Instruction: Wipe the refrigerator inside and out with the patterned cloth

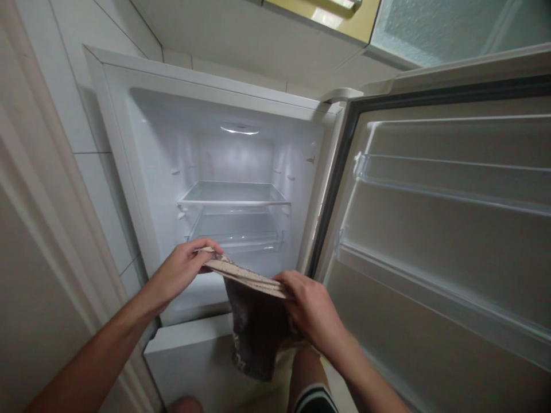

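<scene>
Both of my hands hold a cloth (253,321) stretched in front of an open fridge (124,143). The cloth is beige along its folded top edge and dark grey where it hangs down. My left hand (183,269) pinches its left corner. My right hand (310,310) grips the right end, fingers closed on the fabric. The cloth hangs just in front of the fridge's lower front edge.
Inside the fridge sit a glass shelf (235,198) and a clear drawer (236,235), lit by a lamp at the top. The fridge door (451,241) stands open to the right with bare door racks. A white tiled wall is at left. My knee (310,378) shows below.
</scene>
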`<state>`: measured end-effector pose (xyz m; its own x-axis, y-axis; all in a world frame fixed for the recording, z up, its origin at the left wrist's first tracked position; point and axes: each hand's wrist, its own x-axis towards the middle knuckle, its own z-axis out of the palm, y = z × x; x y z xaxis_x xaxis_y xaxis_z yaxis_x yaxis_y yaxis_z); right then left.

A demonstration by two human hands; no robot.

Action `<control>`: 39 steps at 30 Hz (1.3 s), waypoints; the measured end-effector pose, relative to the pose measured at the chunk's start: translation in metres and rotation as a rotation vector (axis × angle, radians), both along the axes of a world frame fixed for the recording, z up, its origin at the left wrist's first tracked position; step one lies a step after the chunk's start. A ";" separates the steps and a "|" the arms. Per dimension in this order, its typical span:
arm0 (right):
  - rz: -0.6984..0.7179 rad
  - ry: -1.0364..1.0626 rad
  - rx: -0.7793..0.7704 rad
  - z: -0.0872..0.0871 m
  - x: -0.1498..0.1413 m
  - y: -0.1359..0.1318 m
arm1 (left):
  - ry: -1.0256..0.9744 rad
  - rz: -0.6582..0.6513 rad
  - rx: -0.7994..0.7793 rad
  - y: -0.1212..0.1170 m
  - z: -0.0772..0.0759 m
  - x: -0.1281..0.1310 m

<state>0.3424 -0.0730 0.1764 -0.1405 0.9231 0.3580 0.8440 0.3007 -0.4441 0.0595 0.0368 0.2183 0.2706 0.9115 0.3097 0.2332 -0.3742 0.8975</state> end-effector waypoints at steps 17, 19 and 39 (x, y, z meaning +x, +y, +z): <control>-0.048 -0.562 0.134 0.093 -0.001 0.061 | 0.032 0.362 0.281 0.004 0.035 -0.072; -0.040 -0.527 0.164 0.094 0.000 0.067 | -0.022 0.393 0.213 0.004 0.035 -0.076; 0.402 0.580 0.120 0.077 0.004 0.082 | -0.258 0.471 0.062 0.006 0.022 -0.111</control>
